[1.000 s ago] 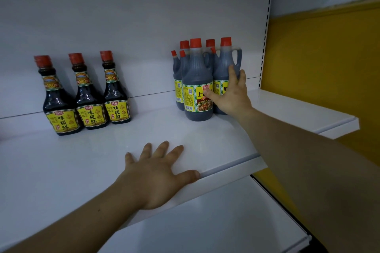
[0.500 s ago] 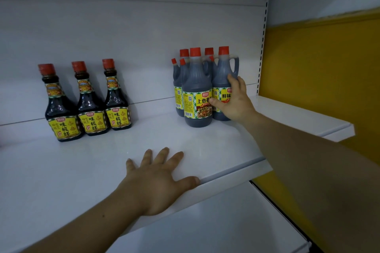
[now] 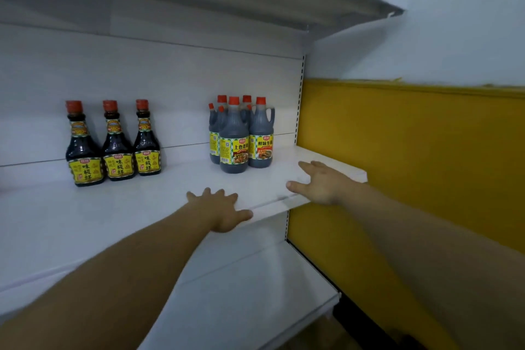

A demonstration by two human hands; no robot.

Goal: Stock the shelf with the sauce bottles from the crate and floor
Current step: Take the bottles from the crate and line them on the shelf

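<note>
Resting flat on the shelf (image 3: 127, 207) edge, left hand (image 3: 224, 212) spread, empty, right hand (image 3: 318, 183) loose, holding nothing, handled sauce jugs (image 3: 241, 139) just beyond its fingertips, three dark sauce bottles (image 3: 113, 148) well left of the left hand

The shelf (image 3: 159, 207) in front of you is plain white, with no pattern. On your left, the three small sauce bottles (image 3: 118, 148) are near-black with red caps and yellow labels bearing black characters; each neck has a yellow-orange band. The handled sauce jugs (image 3: 233, 136) are dark blue-grey and red-capped, with yellow labels edged in green-and-white chequer. The wall panel (image 3: 412, 150) to your right is mustard yellow, and the wall (image 3: 454, 37) above it is pale white.
</note>
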